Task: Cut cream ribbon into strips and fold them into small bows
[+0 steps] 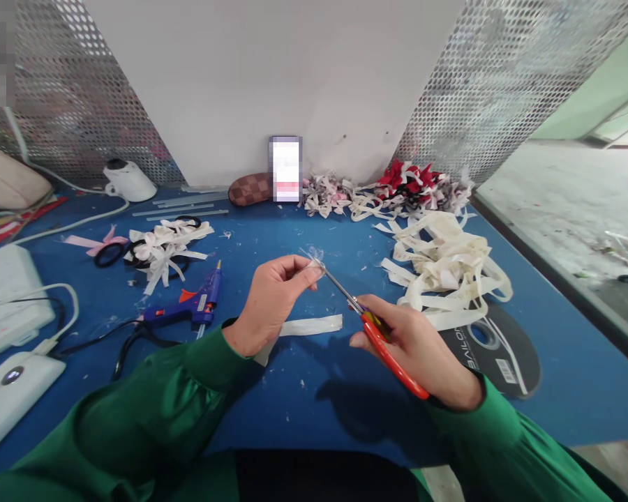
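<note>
Between thumb and fingertips, my left hand (pixel 275 293) pinches a small piece of whitish ribbon (pixel 315 265) with loose threads at its top. My right hand (pixel 413 341) is wrapped round the red handle of the scissors (pixel 392 357). The scissor blades point up and left, their tips at the pinched ribbon and close to my left fingertips. A flat cream strip (pixel 314 325) lies on the blue table (pixel 293 390) below and beside my left wrist.
At left are a blue glue gun (pixel 206 298), ribbon bows (pixel 162 247) and white power strips (pixel 10 300). Cream ribbon (pixel 444 254) and a black disc (pixel 507 348) lie at right. A phone (pixel 285 167), a checked case (pixel 250 189) and red bows (pixel 411 181) line the back.
</note>
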A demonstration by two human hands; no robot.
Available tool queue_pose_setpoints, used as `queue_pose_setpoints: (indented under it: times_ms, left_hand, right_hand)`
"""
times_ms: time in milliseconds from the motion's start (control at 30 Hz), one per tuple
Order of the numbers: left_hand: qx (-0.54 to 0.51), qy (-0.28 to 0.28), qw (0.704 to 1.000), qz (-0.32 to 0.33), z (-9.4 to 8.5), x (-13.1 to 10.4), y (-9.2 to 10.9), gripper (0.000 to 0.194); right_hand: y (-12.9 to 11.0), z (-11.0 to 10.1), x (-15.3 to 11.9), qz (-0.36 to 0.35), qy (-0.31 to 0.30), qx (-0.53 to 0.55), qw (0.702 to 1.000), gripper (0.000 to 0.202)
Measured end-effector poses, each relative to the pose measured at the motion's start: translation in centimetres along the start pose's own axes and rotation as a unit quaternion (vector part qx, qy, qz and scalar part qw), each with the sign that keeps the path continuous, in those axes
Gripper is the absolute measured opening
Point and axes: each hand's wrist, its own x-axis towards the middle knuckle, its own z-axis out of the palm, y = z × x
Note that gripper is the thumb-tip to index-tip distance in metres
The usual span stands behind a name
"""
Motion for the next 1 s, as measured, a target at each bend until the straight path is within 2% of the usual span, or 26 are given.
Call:
queue_pose_setpoints:
  times_ms: [300, 467, 700, 1000]
  left_hand:
    - [-0.045, -0.030, 0.998, -0.017, -0.29, 0.03, 0.04, 0.025]
    - [-0.006, -0.016, 1.000, 0.002, -0.17, -0.04, 0.20, 0.022]
    - [0.036, -0.026, 0.999, 0.017, 0.03, -0.17, 0.00, 0.020]
    - [0.019, -0.028, 0.999, 0.021, -0.05, -0.29, 0.19, 0.020]
  right_hand:
    - [0.25, 0.07, 0.07, -0.005, 0.011, -0.009, 1.000, 0.036]
    - [0.09, 0.08, 0.33, -0.003, 0.008, -0.008, 1.000, 0.036]
    - [-0.03, 0.00, 0.28, 0.000, -0.003, -0.006, 1.000, 0.037]
    - [-0.41, -0.12, -0.06, 0.004, -0.015, 0.032, 0.999, 0.036]
